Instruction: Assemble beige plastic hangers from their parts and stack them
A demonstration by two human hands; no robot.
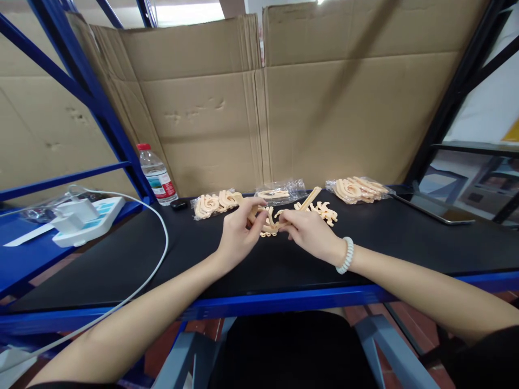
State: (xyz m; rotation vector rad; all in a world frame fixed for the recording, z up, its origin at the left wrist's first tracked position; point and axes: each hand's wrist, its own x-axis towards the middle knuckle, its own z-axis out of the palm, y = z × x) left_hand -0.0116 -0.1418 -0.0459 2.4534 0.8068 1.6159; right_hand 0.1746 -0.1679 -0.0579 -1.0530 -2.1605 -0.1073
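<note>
My left hand [241,232] is closed in a pinch on a pale peach curved piece [266,222], which shows between the two hands. From the right, my right hand [310,232] pinches at the same spot, its fingertips against the pale piece or a smaller part that I cannot make out. Just beyond my right hand lie a long pale strip [310,199] and a small heap of curved pale pieces [325,212]. Small ring-like bits [267,234] show below the held piece. My fingers hide part of what they grip.
Clear bags of pale pieces lie behind: a left bag [213,203], a middle bag [279,192] and a right bag [357,189]. A water bottle [157,175], a power strip [91,219] with a white cable, and a tablet-like flat object [432,208] flank the black tabletop [170,265].
</note>
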